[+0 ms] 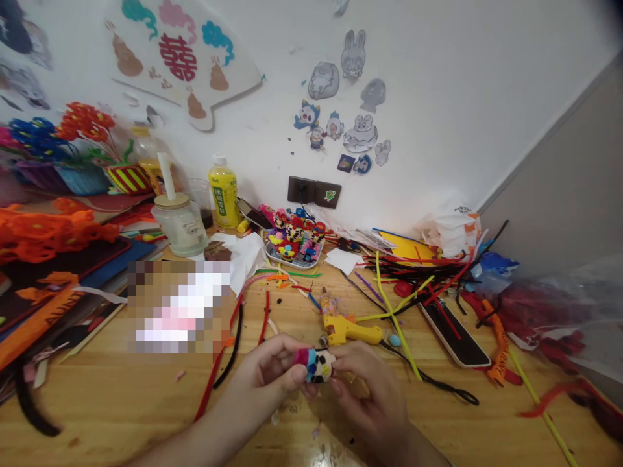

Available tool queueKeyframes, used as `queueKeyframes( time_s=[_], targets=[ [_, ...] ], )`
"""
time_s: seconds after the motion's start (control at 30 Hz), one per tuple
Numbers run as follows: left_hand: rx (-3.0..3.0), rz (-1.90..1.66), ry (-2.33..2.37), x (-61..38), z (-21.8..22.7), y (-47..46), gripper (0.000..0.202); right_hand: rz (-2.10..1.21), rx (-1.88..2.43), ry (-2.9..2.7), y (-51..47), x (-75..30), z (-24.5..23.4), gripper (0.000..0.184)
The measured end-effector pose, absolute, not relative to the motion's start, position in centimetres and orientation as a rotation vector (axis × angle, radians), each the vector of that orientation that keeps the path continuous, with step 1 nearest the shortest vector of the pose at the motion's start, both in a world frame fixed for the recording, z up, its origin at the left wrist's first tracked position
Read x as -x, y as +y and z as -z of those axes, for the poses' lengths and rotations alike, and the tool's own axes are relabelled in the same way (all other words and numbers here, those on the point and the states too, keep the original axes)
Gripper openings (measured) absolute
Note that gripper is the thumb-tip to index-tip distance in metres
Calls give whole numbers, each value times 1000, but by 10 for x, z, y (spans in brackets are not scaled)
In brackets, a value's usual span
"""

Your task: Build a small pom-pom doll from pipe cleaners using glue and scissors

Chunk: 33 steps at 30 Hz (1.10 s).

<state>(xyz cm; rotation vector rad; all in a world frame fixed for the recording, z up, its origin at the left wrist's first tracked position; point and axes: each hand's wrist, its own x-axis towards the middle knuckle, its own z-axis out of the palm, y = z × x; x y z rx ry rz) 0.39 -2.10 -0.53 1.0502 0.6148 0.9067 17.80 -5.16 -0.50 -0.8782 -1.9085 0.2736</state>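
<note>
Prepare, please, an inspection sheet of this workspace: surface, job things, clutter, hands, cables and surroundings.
Surface: wooden tabletop, scattered with small scraps.
Job things: small multicoloured figure, held; yellow glue gun lying beyond it.
Clutter: loose fuzzy stems, plastic bag at right, tray of figures at back.
Hands: left hand and right hand both grip the figure.
Cables: black cord runs right from the glue gun.
Surroundings: white wall with stickers and a dark socket.

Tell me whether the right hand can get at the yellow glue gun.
Likely yes: the glue gun lies just beyond the right hand, nothing seen between, though that hand holds the figurine.
</note>
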Motion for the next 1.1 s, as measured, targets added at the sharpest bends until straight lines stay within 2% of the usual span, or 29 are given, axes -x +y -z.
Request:
queueKeyframes(
  time_s=[1.1],
  targets=[
    [-1070, -893, 682, -4, 5, -22, 23, -173, 847, -1911, -52, -176, 6, 30]
  ],
)
